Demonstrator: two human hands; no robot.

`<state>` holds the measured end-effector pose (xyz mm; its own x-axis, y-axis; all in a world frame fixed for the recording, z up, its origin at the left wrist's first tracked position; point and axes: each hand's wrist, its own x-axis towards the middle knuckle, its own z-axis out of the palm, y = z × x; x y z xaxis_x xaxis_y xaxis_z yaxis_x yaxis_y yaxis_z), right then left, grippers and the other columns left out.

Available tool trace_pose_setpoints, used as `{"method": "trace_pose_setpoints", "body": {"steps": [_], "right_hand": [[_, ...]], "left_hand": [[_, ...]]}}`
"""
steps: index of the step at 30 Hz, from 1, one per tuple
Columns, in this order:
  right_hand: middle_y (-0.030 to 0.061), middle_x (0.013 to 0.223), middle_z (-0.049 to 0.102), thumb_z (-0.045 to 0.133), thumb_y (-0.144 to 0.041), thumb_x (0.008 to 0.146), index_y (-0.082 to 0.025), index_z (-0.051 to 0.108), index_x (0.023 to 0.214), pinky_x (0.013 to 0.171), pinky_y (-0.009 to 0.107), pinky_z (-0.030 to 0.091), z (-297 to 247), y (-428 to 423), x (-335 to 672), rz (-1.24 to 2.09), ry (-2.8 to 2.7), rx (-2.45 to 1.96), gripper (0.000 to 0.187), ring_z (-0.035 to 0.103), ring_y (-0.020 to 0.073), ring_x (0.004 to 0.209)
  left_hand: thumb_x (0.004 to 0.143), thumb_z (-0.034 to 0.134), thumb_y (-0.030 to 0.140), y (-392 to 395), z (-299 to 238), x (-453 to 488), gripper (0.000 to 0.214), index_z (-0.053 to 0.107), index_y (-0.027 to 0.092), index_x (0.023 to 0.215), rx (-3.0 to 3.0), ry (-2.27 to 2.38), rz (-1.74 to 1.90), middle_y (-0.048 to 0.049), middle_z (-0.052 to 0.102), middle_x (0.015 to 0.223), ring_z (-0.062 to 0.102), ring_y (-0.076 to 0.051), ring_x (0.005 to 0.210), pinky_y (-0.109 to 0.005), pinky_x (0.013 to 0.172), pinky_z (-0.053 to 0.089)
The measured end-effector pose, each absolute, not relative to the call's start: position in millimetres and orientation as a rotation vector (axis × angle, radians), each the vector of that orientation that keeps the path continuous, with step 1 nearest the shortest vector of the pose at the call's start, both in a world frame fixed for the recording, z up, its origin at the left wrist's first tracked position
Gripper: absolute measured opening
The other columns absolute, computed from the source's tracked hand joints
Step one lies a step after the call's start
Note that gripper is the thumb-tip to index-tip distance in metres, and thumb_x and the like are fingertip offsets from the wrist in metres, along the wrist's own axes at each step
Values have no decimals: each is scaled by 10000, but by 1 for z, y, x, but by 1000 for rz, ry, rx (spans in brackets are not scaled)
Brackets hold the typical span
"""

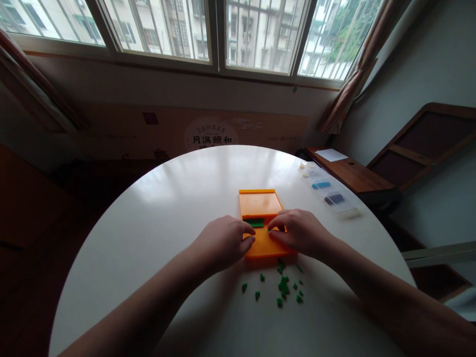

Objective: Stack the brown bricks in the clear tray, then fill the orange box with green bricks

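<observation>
An orange plastic case (pixel 260 248) lies on the table with its lid (pixel 259 203) folded back, away from me. Small green bricks (pixel 254 223) stand in a row along the inner far side. My left hand (pixel 228 240) rests at the case's left edge; its index finger is close to the row's left end, and the thumb is apart from it. From the right, my right hand (pixel 299 230) reaches over the case. Its thumb and index finger pinch a tiny green brick, of which only a bit shows. Loose green bricks (pixel 283 286) lie scattered on the near side of the case.
The round white table (pixel 148 223) fills the middle. Clear boxes (pixel 336 199) with blue, dark and pale contents line its right edge. Beyond it stand a wooden desk (pixel 357 173) with a paper (pixel 331 155) and a chair back (pixel 420 144). Barred windows are ahead.
</observation>
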<state>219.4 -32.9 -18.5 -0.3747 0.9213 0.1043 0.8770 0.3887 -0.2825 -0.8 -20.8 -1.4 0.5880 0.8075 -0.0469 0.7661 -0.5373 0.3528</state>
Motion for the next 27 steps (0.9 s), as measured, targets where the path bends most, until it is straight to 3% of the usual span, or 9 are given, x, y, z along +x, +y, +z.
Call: {"method": "trace_pose_setpoints", "body": {"steps": [8, 27], "right_hand": [[-34, 894, 737, 626, -315, 830, -323, 772, 905, 651, 269, 410, -24, -29, 220, 207, -2317, -1674, 165, 650, 156, 774], [-21, 892, 741, 612, -362, 842, -310, 771, 868, 630, 274, 394, -21, -29, 215, 189, -2324, -1796, 169, 647, 166, 797]], "left_hand": [[856, 514, 383, -18, 1, -3, 216, 650, 226, 916, 2437, 1392, 235, -45, 706, 845, 617, -194, 710, -266, 546, 379], [869, 451, 525, -14, -2, -3, 346, 628, 228, 859, 2322, 1625, 18, -77, 718, 878, 651, -244, 743, -326, 601, 442]]}}
